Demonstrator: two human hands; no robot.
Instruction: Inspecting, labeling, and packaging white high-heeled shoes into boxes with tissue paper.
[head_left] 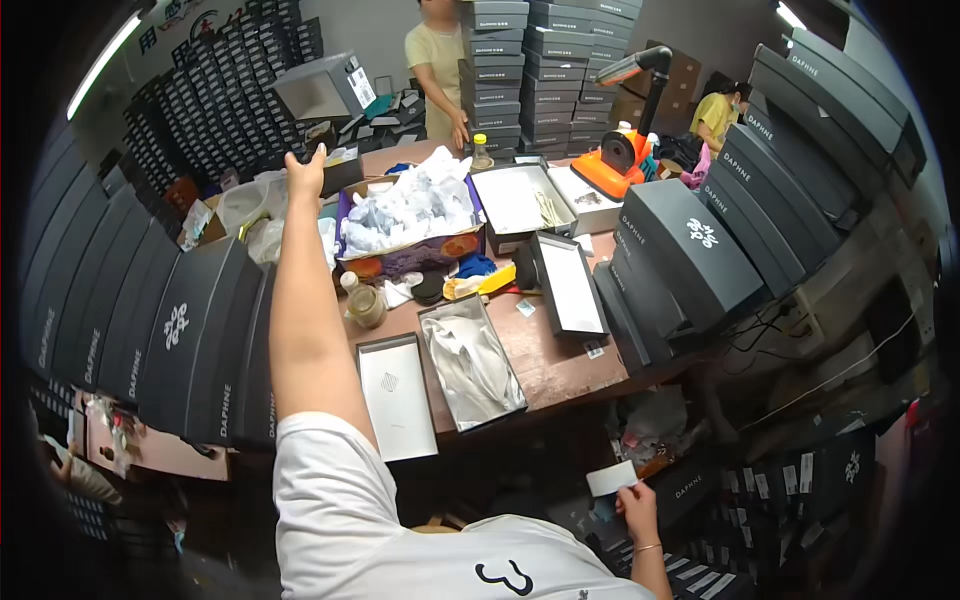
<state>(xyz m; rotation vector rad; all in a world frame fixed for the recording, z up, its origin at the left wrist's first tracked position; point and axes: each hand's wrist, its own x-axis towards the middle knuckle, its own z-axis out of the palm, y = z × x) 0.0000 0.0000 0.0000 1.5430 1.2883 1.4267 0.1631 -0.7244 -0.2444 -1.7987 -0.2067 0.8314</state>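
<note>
At far end of tabletop [560, 370], head view: left hand [305, 172] stretched out, fingers touching a small dark box [340, 170] beside clear plastic bags [250, 205]; grip hidden, cannot tell if closed. Low at right, below tabletop edge: right hand [636, 498], fingers pinched on a white card [611, 478]. Mid-tabletop: open shoe box [470, 362] with white paper, its lid [396, 396] just beside, tray of crumpled tissue paper [410, 210] further back. Dark shoe boxes [180, 335] stacked left, orange machine [615, 160] at back.
</note>
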